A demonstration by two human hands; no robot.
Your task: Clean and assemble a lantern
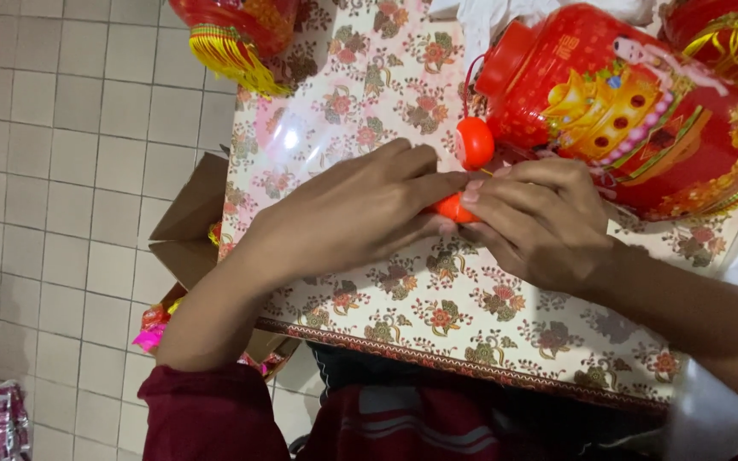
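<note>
While both pinch an orange piece [453, 207], left hand [360, 209], right hand [540, 222], red lantern [625, 111] beside

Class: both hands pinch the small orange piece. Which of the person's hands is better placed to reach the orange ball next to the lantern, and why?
Probably the right hand: it lies just below the orange ball and against the red lantern. The left hand also nears it, but covers more of the small orange piece.
</note>
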